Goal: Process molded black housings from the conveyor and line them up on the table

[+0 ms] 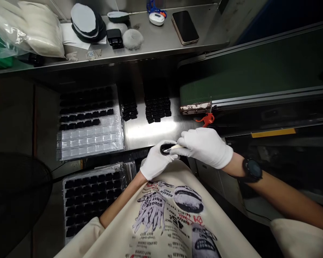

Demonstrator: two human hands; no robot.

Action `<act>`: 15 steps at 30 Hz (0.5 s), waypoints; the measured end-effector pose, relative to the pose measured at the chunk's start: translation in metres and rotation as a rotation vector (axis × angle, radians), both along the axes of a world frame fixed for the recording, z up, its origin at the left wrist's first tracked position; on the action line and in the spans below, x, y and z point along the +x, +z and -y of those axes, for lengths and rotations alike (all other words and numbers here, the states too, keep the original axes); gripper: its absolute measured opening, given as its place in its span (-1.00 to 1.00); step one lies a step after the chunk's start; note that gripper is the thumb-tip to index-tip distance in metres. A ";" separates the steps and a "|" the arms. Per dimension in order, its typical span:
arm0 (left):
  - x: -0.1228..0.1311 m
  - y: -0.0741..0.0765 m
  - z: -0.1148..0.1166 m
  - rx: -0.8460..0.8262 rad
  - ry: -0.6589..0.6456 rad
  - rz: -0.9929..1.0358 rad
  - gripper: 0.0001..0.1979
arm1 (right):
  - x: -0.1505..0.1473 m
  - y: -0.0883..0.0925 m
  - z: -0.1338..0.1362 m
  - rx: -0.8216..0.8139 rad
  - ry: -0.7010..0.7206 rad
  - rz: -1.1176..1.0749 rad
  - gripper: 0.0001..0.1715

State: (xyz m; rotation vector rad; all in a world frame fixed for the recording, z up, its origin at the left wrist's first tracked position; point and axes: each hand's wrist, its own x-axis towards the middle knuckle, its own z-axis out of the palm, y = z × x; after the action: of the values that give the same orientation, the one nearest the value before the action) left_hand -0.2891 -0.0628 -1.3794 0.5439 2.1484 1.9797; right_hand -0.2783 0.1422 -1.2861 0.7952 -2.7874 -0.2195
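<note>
My left hand (pixel 154 162), in a white glove, is closed around a small black plastic part (pixel 163 147) with a rounded opening, close to my body. My right hand (pixel 206 146), gloved too, pinches a small tool with a pale handle (pixel 177 146). Its thin metal tip reaches into the black part's opening; whether it is a blade I cannot tell. Beyond my hands, rows of similar black pieces (pixel 158 109) lie on the metal table (pixel 142 134).
Left of the table surface is a clear tray (pixel 91 138) partly filled with black pieces; a fuller tray (pixel 94 195) sits below it. A green conveyor belt (pixel 247 77) runs at right, with an orange-red tool (pixel 207 119) by its end. The shelf above holds a phone (pixel 185 27).
</note>
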 end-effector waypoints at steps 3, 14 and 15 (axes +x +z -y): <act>-0.005 0.001 0.003 0.037 -0.072 0.021 -0.59 | 0.006 0.007 -0.001 -0.009 0.074 -0.097 -0.22; -0.019 -0.009 -0.005 0.474 -0.314 0.220 -0.59 | -0.016 -0.046 -0.048 -0.339 -0.372 0.045 -0.45; -0.021 -0.011 -0.007 0.480 -0.305 0.231 -0.59 | -0.028 -0.073 -0.048 -0.386 -0.400 0.161 -0.54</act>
State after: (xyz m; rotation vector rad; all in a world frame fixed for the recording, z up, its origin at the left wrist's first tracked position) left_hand -0.3097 -0.0555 -1.3907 0.6266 1.3632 2.2440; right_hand -0.3068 0.1906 -1.3591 0.1685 -2.9715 0.3241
